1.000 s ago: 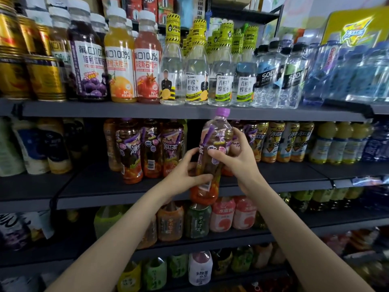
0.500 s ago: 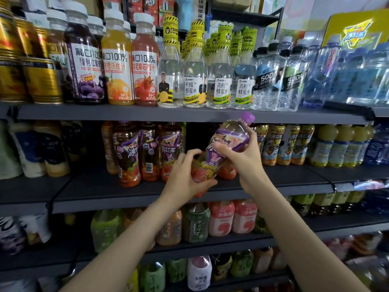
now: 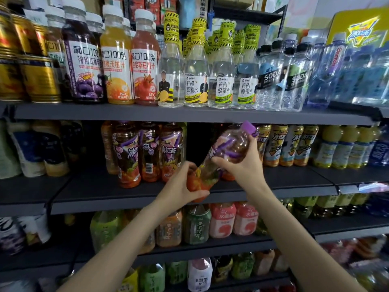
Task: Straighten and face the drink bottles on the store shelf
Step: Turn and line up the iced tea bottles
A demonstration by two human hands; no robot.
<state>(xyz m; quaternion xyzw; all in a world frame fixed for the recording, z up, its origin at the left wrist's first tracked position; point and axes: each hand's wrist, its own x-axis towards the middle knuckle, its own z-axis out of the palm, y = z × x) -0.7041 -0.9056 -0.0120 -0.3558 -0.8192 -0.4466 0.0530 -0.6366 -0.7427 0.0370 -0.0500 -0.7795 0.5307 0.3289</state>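
Note:
An iced-tea bottle (image 3: 226, 152) with a purple cap and a red-orange base is held tilted, cap up and to the right, in front of the middle shelf (image 3: 147, 199). My left hand (image 3: 185, 186) grips its base from below. Around its upper body, just under the neck, curl the fingers of my right hand (image 3: 244, 163). The bottle sits in a gap between three matching iced-tea bottles (image 3: 147, 152) on the left and a row of yellow-labelled tea bottles (image 3: 288, 144) on the right. A bottle behind the held one is mostly hidden.
The top shelf (image 3: 189, 113) carries gold cans, juice bottles, honey-water bottles and soda water, close above the purple cap. Lower shelves hold pink, green and orange drinks (image 3: 221, 222). White pouches (image 3: 27, 148) stand at the middle shelf's left.
The bottle went from near upright to tilted, cap swung to the right. Both hands kept hold of it and carried its base toward the shelf gap. The camera shifted slightly.

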